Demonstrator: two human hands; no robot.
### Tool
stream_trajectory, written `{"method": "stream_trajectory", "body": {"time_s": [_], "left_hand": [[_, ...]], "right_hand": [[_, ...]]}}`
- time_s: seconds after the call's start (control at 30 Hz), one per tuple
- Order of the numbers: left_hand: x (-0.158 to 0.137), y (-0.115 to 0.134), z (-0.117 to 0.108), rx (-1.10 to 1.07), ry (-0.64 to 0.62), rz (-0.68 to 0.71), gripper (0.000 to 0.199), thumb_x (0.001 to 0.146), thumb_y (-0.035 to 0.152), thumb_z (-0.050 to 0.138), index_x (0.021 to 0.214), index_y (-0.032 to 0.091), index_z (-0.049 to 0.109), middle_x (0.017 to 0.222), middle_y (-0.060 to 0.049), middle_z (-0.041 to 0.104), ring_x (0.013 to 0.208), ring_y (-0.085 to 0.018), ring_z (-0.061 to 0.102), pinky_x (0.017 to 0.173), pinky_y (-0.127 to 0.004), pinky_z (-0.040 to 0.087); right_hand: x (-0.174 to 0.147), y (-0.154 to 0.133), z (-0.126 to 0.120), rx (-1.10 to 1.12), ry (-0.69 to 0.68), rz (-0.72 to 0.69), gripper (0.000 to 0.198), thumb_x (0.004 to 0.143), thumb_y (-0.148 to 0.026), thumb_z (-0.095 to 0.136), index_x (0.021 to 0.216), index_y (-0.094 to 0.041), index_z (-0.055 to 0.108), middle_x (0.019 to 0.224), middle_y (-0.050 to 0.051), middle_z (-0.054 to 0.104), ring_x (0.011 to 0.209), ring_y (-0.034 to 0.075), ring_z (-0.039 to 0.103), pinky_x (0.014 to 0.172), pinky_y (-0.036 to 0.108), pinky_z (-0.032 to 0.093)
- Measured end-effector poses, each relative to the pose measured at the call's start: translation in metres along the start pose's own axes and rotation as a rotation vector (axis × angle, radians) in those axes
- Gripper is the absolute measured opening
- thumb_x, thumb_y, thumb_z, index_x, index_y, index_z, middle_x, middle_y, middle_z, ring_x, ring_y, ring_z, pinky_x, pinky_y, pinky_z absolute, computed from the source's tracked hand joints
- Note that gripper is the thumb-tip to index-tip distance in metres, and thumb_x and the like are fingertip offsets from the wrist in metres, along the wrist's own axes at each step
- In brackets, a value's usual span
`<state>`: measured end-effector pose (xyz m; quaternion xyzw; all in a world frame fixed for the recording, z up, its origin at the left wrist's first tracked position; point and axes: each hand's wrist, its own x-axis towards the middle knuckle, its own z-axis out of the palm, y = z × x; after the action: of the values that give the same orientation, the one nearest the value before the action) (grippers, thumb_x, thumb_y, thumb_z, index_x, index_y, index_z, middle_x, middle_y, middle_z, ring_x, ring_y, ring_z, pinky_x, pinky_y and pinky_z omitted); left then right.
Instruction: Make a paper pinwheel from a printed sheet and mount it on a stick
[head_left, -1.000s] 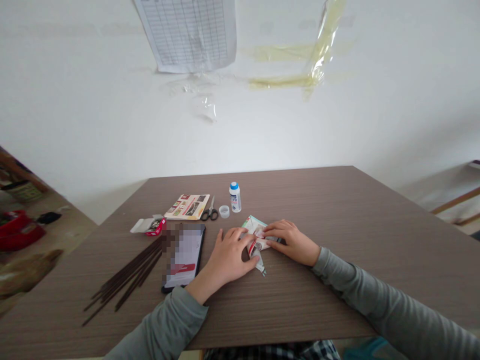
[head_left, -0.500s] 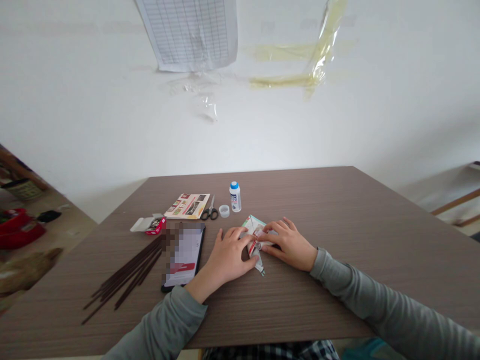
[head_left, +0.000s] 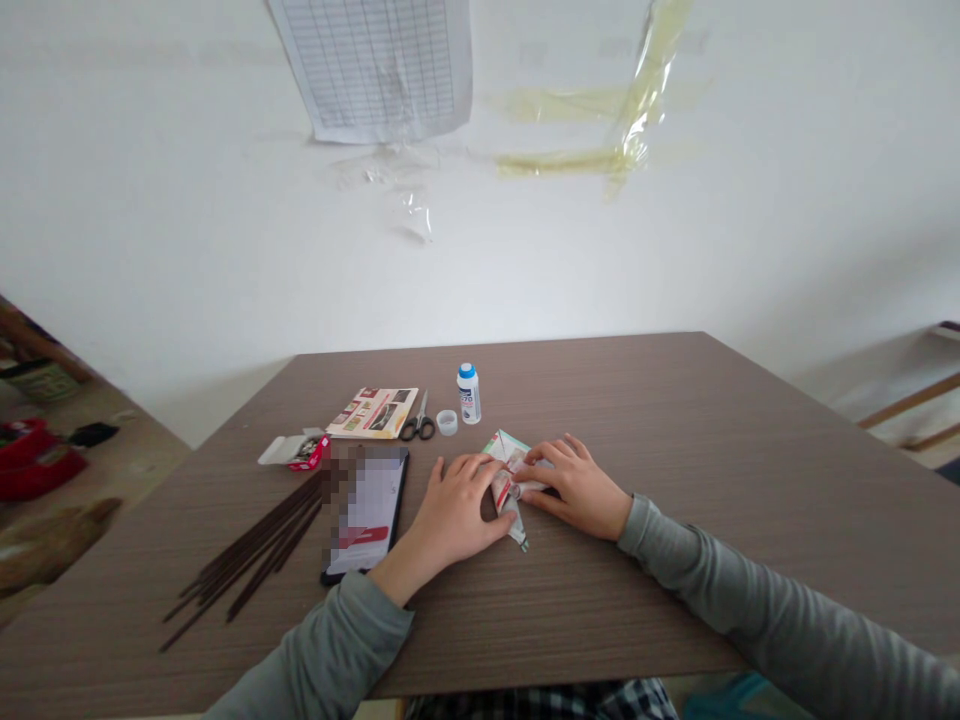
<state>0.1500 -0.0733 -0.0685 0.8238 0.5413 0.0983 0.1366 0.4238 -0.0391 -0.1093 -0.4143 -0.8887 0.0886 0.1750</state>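
A small piece of printed paper [head_left: 507, 444], white with green and red, lies between my hands, partly folded or rolled over itself. My left hand [head_left: 454, 505] rests over its left side, fingertips at its upper edge and thumb on the lower flap. From the right, my right hand [head_left: 581, 490] pinches the rolled part between thumb and fingers. Both palms cover some of the paper. Just beyond it stand a white bottle with a blue cap [head_left: 469, 394] and a translucent ring-shaped cap [head_left: 447, 423].
Black-handled scissors [head_left: 417, 428] lie beside a stack of printed papers [head_left: 373, 413]. Left of my left hand are a phone [head_left: 371, 510], a bundle of thin dark sticks [head_left: 255, 545] and an opened red-and-white small box [head_left: 304, 452]. A white wall rises behind the table [head_left: 637, 400].
The fingers of my left hand have drawn back slightly from my right fingertips, showing more of the paper's red print. My right hand keeps its pinch. The view has shifted slightly.
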Motion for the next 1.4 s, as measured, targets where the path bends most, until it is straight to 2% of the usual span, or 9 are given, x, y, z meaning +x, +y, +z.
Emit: {"method": "stream_trajectory", "body": {"time_s": [0.2, 0.47, 0.6, 0.8, 0.97, 1.23, 1.4], "left_hand": [[-0.001, 0.000, 0.001, 0.002, 0.007, 0.012, 0.058, 0.109, 0.047, 0.094, 0.165, 0.034, 0.087, 0.183, -0.017, 0.080, 0.176, -0.052, 0.068, 0.155, -0.088, 0.042], [-0.002, 0.007, -0.005, 0.051, -0.053, -0.007, 0.051, 0.115, 0.048, 0.091, 0.163, 0.032, 0.090, 0.189, -0.018, 0.075, 0.181, -0.051, 0.064, 0.156, -0.088, 0.040], [-0.002, 0.006, -0.005, 0.043, -0.048, -0.007, 0.050, 0.114, 0.048, 0.092, 0.162, 0.032, 0.091, 0.189, -0.018, 0.076, 0.181, -0.052, 0.064, 0.156, -0.088, 0.040], [-0.001, 0.001, 0.001, 0.015, -0.020, -0.006, 0.057, 0.112, 0.046, 0.095, 0.166, 0.032, 0.088, 0.187, -0.017, 0.077, 0.180, -0.052, 0.066, 0.157, -0.088, 0.039], [-0.001, -0.001, 0.006, 0.005, 0.002, -0.001, 0.064, 0.111, 0.041, 0.096, 0.173, 0.032, 0.083, 0.184, -0.017, 0.079, 0.177, -0.049, 0.068, 0.157, -0.088, 0.039], [-0.004, 0.004, -0.001, 0.052, -0.033, 0.006, 0.048, 0.116, 0.038, 0.092, 0.164, 0.030, 0.089, 0.187, -0.018, 0.077, 0.180, -0.050, 0.066, 0.155, -0.090, 0.040], [-0.005, 0.008, -0.005, 0.078, -0.038, 0.008, 0.044, 0.120, 0.037, 0.088, 0.163, 0.029, 0.089, 0.189, -0.019, 0.076, 0.181, -0.049, 0.065, 0.156, -0.088, 0.040]], "right_hand": [[-0.001, 0.001, -0.002, 0.003, -0.006, 0.007, 0.032, 0.128, -0.054, 0.082, 0.156, -0.046, 0.096, 0.152, 0.012, 0.087, 0.145, 0.039, 0.079, 0.148, 0.084, 0.047], [-0.003, 0.003, 0.001, 0.056, 0.004, 0.011, 0.032, 0.129, -0.053, 0.080, 0.156, -0.047, 0.097, 0.153, 0.011, 0.088, 0.148, 0.039, 0.079, 0.150, 0.087, 0.045], [-0.004, 0.008, 0.005, 0.098, 0.042, 0.019, 0.033, 0.131, -0.046, 0.078, 0.158, -0.043, 0.097, 0.153, 0.013, 0.090, 0.149, 0.039, 0.082, 0.151, 0.083, 0.047], [-0.003, 0.004, 0.002, 0.087, -0.007, 0.046, 0.031, 0.130, -0.052, 0.080, 0.155, -0.048, 0.097, 0.158, 0.012, 0.089, 0.155, 0.042, 0.079, 0.150, 0.094, 0.039], [-0.001, -0.001, -0.001, 0.081, -0.043, 0.078, 0.031, 0.130, -0.054, 0.080, 0.153, -0.047, 0.098, 0.160, 0.012, 0.087, 0.156, 0.042, 0.078, 0.152, 0.093, 0.038], [-0.003, 0.000, 0.002, 0.081, -0.020, 0.047, 0.034, 0.131, -0.051, 0.076, 0.158, -0.044, 0.097, 0.159, 0.014, 0.086, 0.153, 0.043, 0.077, 0.151, 0.093, 0.040], [-0.004, 0.003, 0.005, 0.077, -0.010, 0.040, 0.035, 0.130, -0.055, 0.078, 0.158, -0.046, 0.096, 0.158, 0.012, 0.087, 0.154, 0.042, 0.078, 0.152, 0.091, 0.039]]}}
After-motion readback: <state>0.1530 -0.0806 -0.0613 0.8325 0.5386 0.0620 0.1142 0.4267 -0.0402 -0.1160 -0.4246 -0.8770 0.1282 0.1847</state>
